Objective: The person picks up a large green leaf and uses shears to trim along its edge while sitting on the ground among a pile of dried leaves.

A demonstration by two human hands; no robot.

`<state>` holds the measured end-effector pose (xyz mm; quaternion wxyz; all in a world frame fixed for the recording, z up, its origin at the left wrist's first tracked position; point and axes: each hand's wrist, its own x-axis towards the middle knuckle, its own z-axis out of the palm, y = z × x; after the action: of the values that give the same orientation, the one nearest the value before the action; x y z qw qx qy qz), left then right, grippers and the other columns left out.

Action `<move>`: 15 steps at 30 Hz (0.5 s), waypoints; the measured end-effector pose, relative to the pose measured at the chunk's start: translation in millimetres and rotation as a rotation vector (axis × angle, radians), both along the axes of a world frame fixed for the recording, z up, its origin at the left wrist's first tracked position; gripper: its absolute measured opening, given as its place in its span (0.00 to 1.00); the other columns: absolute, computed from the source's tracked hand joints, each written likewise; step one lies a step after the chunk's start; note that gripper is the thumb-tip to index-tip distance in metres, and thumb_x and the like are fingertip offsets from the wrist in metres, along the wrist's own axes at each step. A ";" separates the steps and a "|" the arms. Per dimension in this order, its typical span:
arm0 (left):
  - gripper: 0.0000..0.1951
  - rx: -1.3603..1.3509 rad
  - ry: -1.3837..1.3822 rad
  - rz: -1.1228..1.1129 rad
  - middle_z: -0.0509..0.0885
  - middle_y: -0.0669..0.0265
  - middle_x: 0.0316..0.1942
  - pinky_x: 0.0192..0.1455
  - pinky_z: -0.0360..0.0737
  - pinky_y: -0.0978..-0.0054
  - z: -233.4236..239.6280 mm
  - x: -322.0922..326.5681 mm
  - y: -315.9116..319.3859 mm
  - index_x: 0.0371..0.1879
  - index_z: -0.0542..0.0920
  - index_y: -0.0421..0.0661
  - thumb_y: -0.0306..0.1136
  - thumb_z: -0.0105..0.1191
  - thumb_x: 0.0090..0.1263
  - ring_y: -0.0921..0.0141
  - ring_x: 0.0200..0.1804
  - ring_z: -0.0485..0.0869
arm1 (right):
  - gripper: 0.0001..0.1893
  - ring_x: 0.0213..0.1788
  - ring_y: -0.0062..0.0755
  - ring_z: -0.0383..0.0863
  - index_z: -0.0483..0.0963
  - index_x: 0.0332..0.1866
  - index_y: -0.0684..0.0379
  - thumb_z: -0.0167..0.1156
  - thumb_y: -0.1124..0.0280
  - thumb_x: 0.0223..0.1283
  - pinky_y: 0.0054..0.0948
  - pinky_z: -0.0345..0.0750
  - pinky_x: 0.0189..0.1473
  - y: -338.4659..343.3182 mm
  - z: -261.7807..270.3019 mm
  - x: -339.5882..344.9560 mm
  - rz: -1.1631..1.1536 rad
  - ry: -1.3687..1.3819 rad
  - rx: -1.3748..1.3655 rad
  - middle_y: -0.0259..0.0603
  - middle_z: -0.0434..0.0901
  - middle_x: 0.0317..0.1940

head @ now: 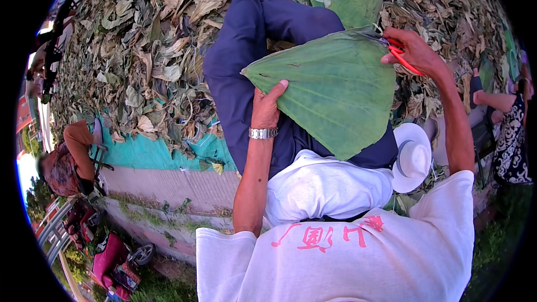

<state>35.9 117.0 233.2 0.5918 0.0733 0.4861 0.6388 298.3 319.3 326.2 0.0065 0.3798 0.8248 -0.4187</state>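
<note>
A large green leaf [335,88], wedge-shaped and likely a folded lotus leaf, lies over my lap. My left hand [267,107] grips its lower left edge, thumb on top and the other fingers hidden underneath. Above the wrist sits a metal-banded watch [263,133]. At the leaf's upper right corner, my right hand [413,52] holds red-handled scissors [403,59]. Their blades are at the leaf's edge, and I cannot tell how far apart they stand. Beyond my knee, more folded green leaves [356,2] lie stacked on the heap.
Dry leaf scraps [155,50] cover the ground around my legs. A teal sheet [163,153] shows beneath them along a concrete edge [176,186]. A white hat [415,157] is by my right hip. Seated people [77,155] are at both sides; a motorbike [115,260] stands lower left.
</note>
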 end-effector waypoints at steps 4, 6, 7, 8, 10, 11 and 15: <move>0.16 0.006 0.003 -0.011 0.80 0.64 0.44 0.46 0.76 0.74 -2.9 -1.5 -1.3 0.47 0.73 0.41 0.21 0.54 0.59 0.72 0.43 0.79 | 0.18 0.22 0.26 0.57 0.66 0.33 0.66 0.65 0.66 0.46 0.29 0.61 0.26 0.0 -4.3 -2.9 0.018 -0.030 0.001 0.37 0.59 0.15; 0.18 0.013 0.003 -0.020 0.79 0.61 0.45 0.46 0.78 0.71 -4.1 -2.5 -1.2 0.49 0.71 0.40 0.21 0.54 0.59 0.69 0.44 0.80 | 0.17 0.20 0.26 0.56 0.67 0.31 0.66 0.65 0.66 0.46 0.29 0.60 0.24 0.6 -8.5 -1.8 0.023 -0.053 0.068 0.38 0.57 0.14; 0.18 0.012 -0.002 -0.018 0.79 0.61 0.45 0.46 0.78 0.71 -4.3 -2.3 -1.0 0.50 0.71 0.40 0.21 0.54 0.59 0.69 0.44 0.80 | 0.17 0.20 0.27 0.55 0.67 0.30 0.66 0.65 0.65 0.46 0.29 0.60 0.24 0.6 -9.3 -1.4 0.025 -0.065 0.102 0.39 0.57 0.13; 0.18 0.012 -0.007 -0.015 0.79 0.61 0.45 0.46 0.78 0.71 -4.5 -1.8 -0.8 0.50 0.71 0.40 0.21 0.54 0.59 0.69 0.44 0.80 | 0.17 0.19 0.27 0.55 0.67 0.29 0.66 0.65 0.65 0.46 0.29 0.60 0.23 -0.1 -8.9 -1.1 0.028 -0.069 0.115 0.39 0.57 0.13; 0.18 0.004 -0.007 -0.006 0.79 0.62 0.45 0.47 0.77 0.73 -1.6 -1.1 -0.2 0.49 0.71 0.40 0.22 0.54 0.59 0.70 0.44 0.79 | 0.18 0.19 0.28 0.54 0.67 0.28 0.66 0.65 0.64 0.46 0.30 0.59 0.23 -4.5 -6.5 -3.9 0.038 -0.073 0.141 0.40 0.56 0.13; 0.17 -0.002 -0.002 0.000 0.79 0.63 0.44 0.47 0.76 0.74 -0.1 -0.6 0.0 0.48 0.72 0.40 0.22 0.54 0.59 0.72 0.43 0.79 | 0.18 0.19 0.28 0.54 0.67 0.28 0.67 0.65 0.64 0.47 0.30 0.59 0.23 -6.4 -6.1 -4.4 0.030 -0.053 0.145 0.41 0.57 0.13; 0.17 0.009 0.009 -0.015 0.79 0.64 0.43 0.47 0.75 0.76 0.8 -1.2 0.2 0.48 0.73 0.40 0.22 0.55 0.59 0.73 0.43 0.79 | 0.17 0.19 0.27 0.53 0.67 0.28 0.66 0.65 0.64 0.47 0.29 0.58 0.22 -10.0 -9.0 -2.5 0.015 -0.008 0.192 0.40 0.57 0.13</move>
<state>34.7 117.2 234.0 0.5941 0.0826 0.4853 0.6362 295.8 309.2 317.3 -0.0234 0.3743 0.8639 -0.3362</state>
